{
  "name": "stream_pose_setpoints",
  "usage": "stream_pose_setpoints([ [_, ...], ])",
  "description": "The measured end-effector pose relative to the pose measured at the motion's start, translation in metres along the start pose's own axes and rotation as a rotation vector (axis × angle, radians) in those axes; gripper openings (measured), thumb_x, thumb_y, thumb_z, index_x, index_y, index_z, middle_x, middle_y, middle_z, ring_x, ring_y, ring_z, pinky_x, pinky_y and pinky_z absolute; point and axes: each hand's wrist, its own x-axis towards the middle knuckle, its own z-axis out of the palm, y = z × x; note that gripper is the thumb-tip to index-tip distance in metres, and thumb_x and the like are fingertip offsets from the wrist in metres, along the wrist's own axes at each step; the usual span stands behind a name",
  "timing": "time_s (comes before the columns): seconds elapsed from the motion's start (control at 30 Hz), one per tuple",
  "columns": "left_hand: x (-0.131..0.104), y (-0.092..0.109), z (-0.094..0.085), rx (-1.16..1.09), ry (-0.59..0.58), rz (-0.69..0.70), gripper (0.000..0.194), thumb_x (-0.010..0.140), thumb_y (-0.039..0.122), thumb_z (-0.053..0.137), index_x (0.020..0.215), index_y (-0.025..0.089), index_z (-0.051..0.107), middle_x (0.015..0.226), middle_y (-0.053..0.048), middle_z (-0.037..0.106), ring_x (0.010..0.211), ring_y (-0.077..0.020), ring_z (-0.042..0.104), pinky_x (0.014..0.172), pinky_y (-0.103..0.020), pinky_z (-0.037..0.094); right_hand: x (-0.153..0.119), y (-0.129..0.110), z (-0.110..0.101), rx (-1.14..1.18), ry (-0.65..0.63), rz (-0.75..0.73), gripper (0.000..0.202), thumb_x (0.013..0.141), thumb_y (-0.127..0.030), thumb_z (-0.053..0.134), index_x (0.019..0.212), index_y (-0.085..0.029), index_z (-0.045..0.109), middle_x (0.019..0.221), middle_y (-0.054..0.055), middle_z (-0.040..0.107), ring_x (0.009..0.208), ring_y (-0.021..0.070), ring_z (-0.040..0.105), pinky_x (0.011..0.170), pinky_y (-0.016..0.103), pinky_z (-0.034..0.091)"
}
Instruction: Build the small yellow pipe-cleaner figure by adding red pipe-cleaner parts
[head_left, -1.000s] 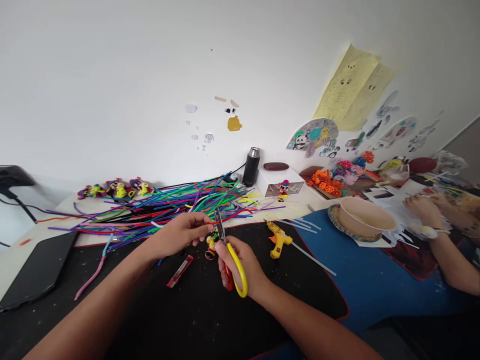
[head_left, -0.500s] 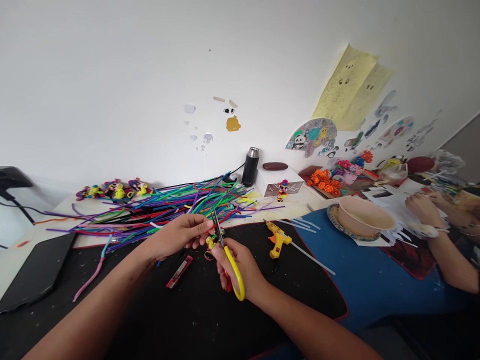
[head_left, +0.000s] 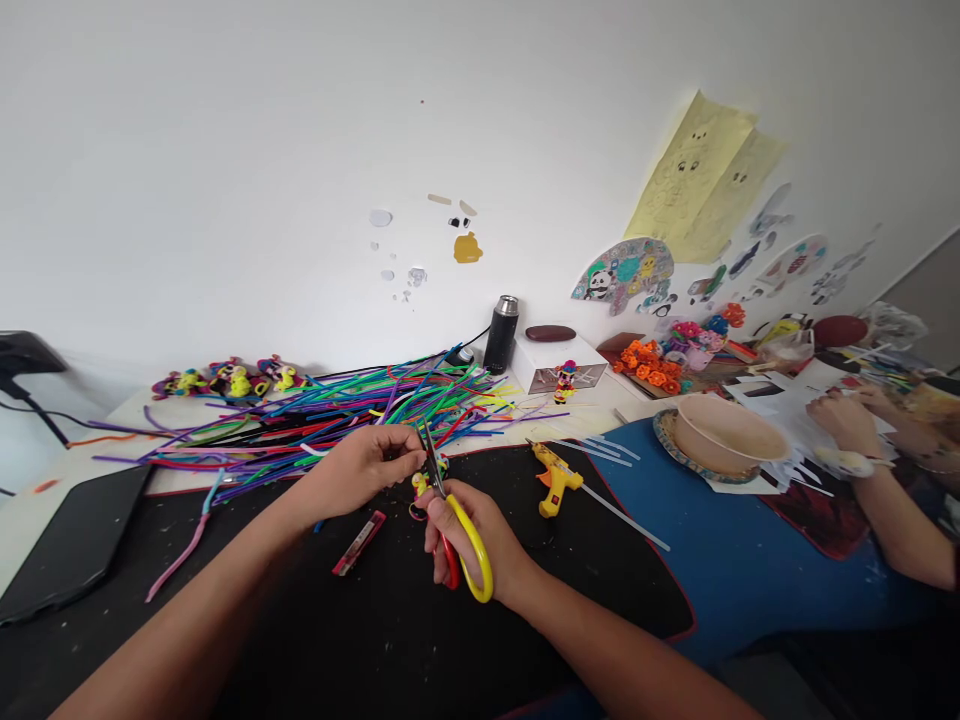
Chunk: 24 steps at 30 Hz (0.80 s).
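My right hand [head_left: 480, 540] is shut on a pair of scissors [head_left: 469, 550] with one yellow and one red handle, the blades pointing up and away from me. Just left of the blades, my left hand [head_left: 375, 465] is closed in a pinch. Whatever sits between its fingertips is too small and covered to make out. Partly hidden behind the hands, a small yellow and pink figure [head_left: 420, 487] lies on the black mat [head_left: 337, 640]. A narrow red packet [head_left: 358, 543] rests on the mat below my left hand.
Behind my hands spreads a pile of coloured pipe cleaners [head_left: 360, 410]. A yellow glue gun [head_left: 555, 478] lies to the right, near a beige bowl [head_left: 731, 435]. A black flask [head_left: 502, 335] stands by the wall. At far right, another person's hands [head_left: 847, 420] work over papers.
The scissors' handles have spread and the red one shows more. My left hand's fingers have drawn closer together beside the blades.
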Motion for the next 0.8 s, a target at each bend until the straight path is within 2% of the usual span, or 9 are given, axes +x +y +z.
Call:
stream_pose_setpoints([
  [0.27,0.000,-0.001,-0.001,0.036,-0.009,0.010,0.037,0.097,0.051,0.061,0.081,0.019,0.067,0.070,0.001,0.059,0.065,-0.0148,0.051,0.061,-0.025,0.042,-0.005,-0.005,0.001,-0.007,0.031,0.020,0.062,0.083,-0.080,0.067,0.095,-0.020,0.056,0.060,-0.009,0.056,0.034,0.0071,0.048,0.032,0.018,0.035],
  [0.47,0.001,0.002,0.009,0.012,-0.012,-0.007,0.033,0.097,0.049,0.060,0.083,0.021,0.068,0.073,0.001,0.066,0.066,-0.0167,0.058,0.064,-0.026,0.044,-0.007,-0.006,0.003,0.001,0.081,0.032,0.057,0.084,-0.077,0.066,0.087,-0.023,0.050,0.051,-0.012,0.048,0.030,0.0070,0.043,0.030,0.017,0.033],
  [0.57,0.001,0.006,0.015,0.096,0.012,0.007,0.031,0.097,0.047,0.058,0.082,0.022,0.068,0.074,0.000,0.069,0.067,-0.0179,0.060,0.065,-0.027,0.044,-0.009,-0.002,0.002,-0.011,0.121,0.066,0.053,0.085,-0.073,0.067,0.085,-0.023,0.049,0.048,-0.013,0.046,0.029,0.0070,0.039,0.029,0.017,0.031],
  [0.7,0.001,0.011,0.021,0.294,0.060,-0.037,0.032,0.096,0.048,0.055,0.082,0.022,0.068,0.070,0.001,0.067,0.062,-0.0176,0.055,0.059,-0.027,0.038,-0.014,0.006,0.000,-0.022,0.174,0.110,0.047,0.087,-0.067,0.066,0.082,-0.024,0.048,0.043,-0.013,0.044,0.027,0.0081,0.037,0.029,0.018,0.028],
  [0.8,0.002,0.012,0.022,0.301,0.067,-0.055,0.035,0.096,0.052,0.055,0.083,0.022,0.069,0.069,0.000,0.067,0.061,-0.0179,0.054,0.059,-0.027,0.038,-0.019,0.007,-0.002,0.006,0.152,0.132,0.048,0.085,-0.067,0.068,0.082,-0.024,0.049,0.043,-0.013,0.044,0.028,0.0080,0.038,0.030,0.018,0.029],
])
